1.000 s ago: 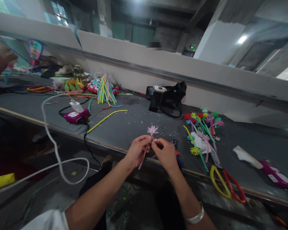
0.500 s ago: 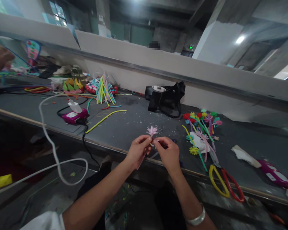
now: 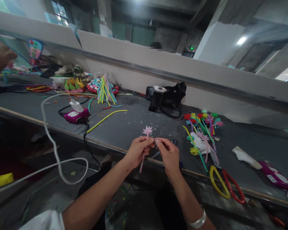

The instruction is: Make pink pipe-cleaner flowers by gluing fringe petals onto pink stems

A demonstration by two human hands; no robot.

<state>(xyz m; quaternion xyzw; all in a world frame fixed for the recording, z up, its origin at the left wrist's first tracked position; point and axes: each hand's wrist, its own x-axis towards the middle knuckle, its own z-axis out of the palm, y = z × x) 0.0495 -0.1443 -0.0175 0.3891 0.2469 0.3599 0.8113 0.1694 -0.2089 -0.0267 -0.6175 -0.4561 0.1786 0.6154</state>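
Observation:
A pale pink craft flower (image 3: 147, 130) with a straight pink stem stands upright in my left hand (image 3: 137, 152), whose fingers are closed around the stem. The stem's lower end sticks out below that hand, past the table edge. Close beside it, my right hand (image 3: 168, 154) is pinched, its fingertips almost meeting those of the left. What lies in the right pinch is too small to make out. To the right, a pile of colourful craft flowers (image 3: 203, 123) lies on the table around a crumpled white piece. Scissors (image 3: 227, 185) with yellow and red handles jut over the edge.
On the dark table (image 3: 132, 127) lie a black bag (image 3: 170, 99), a bundle of coloured strips (image 3: 105, 91) and a yellow strip (image 3: 107, 119). Magenta devices stand left (image 3: 76, 115) and right (image 3: 276, 175). A white cable (image 3: 54, 143) loops over the edge. Another person's hand (image 3: 1, 59) shows far left.
The pink flower has shifted slightly left, and more of its stem shows above and below my left hand. My fingertips stay close together.

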